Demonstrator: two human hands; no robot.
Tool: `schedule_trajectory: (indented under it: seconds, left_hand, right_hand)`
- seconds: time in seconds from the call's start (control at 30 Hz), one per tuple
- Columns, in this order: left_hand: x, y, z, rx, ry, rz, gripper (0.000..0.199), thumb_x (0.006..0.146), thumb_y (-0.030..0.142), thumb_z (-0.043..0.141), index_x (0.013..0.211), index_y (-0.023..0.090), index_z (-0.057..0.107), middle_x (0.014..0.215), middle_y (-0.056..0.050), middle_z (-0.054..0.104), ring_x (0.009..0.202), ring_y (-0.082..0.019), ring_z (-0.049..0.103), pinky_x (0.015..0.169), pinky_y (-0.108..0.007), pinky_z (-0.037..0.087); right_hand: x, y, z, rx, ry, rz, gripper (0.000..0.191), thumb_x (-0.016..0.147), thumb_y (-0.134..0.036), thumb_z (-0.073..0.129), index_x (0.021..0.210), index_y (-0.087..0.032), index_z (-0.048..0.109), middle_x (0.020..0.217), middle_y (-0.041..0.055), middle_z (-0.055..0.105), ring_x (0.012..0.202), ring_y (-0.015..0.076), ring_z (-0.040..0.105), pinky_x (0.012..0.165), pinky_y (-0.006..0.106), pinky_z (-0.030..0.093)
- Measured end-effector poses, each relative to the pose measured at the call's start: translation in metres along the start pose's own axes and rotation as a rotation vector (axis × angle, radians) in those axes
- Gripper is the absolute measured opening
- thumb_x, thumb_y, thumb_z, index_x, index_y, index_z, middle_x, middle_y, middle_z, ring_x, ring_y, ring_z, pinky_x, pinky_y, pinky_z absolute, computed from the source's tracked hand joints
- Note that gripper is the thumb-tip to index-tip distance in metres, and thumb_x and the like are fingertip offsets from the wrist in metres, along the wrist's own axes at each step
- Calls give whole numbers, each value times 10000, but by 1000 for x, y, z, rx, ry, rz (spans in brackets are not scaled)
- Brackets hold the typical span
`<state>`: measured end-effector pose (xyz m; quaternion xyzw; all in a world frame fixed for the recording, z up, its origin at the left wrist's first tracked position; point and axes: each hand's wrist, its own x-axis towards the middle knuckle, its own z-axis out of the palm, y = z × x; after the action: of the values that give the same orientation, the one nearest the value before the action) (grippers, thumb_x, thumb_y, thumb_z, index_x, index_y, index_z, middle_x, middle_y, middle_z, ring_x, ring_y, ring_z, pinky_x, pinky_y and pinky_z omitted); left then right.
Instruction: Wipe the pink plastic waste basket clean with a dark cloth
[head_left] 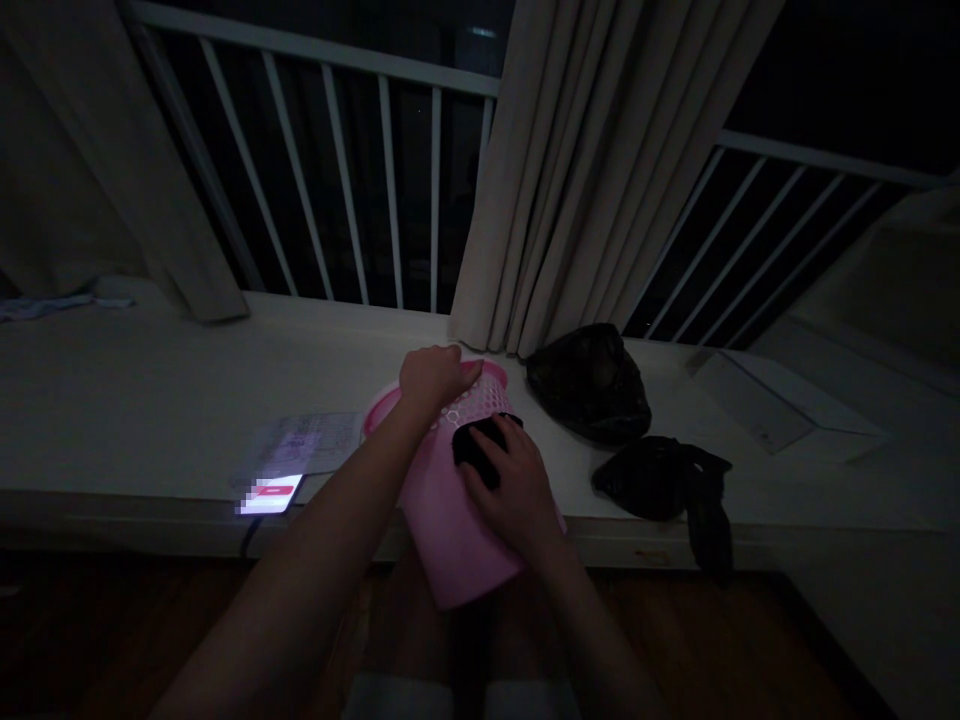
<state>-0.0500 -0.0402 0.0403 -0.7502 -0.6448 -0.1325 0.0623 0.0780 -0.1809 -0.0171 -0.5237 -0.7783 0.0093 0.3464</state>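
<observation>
A pink plastic wastebasket point(461, 550) with a honeycomb-pierced upper part lies tilted at the front of the white ledge, its rim away from me and its base towards my lap. My left hand point(435, 380) is closed over the rim, the thumb stretched along it. Under the fingers of my right hand point(517, 495) is a black cloth point(480, 450), pressed against the basket's side. The dim light hides the cloth's exact shape and the basket's inside.
Two black plastic bags, one full-looking bag point(592, 385) and one knotted bag point(664, 480), rest right of the basket. A white box point(787, 405) stands farther right. Leftward lie a lit phone point(274, 494) and a paper sheet point(311, 440). Curtains point(577, 180) and railings point(390, 190) back the ledge.
</observation>
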Motion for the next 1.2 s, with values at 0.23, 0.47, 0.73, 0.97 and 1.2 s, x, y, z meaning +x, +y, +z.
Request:
schedule_trajectory:
  seconds: [0.23,0.47,0.73,0.97,1.2]
  left_hand:
    - [1,0,1,8,10,8,692,858,668,287,1073,144,686,990,-191,709,939,-317,655,780,-394,447]
    - [1,1,1,-14,-9,9,690,855,665,298,1083,141,685,1008,-196,707,956,-323,652,795,-401,445]
    - [1,2,-2,14,-9,16,691,863,658,290,1082,136,687,986,-189,712,930,-323,658,768,-397,451]
    - [4,2,1,-8,-8,8,699,859,660,284,1081,133,687,1004,-193,707,962,-327,650,792,-400,441]
    - [4,1,3,-29,-1,11,688,853,660,297,1074,138,686,998,-195,705,959,-323,647,794,-405,441]
  right_hand:
    - [-2,1,1,76,-18,-70,434,841,-331,579,1239,-160,610,1402,155,494,1338,298,407,1103,521,333]
    - [-3,-1,2,106,22,-94,368,817,-315,608,1150,-165,654,1391,169,497,1304,306,445,1081,515,365]
    - [-3,2,3,124,115,-79,302,870,-192,489,1110,-203,674,1182,94,657,1130,253,558,980,451,433]
    - [2,19,-2,72,210,221,330,847,-219,520,1147,-180,651,1172,141,602,1117,319,497,939,499,403]
    - [2,35,-17,253,159,323,123,784,-334,604,804,-217,573,824,31,615,817,223,565,740,348,444]
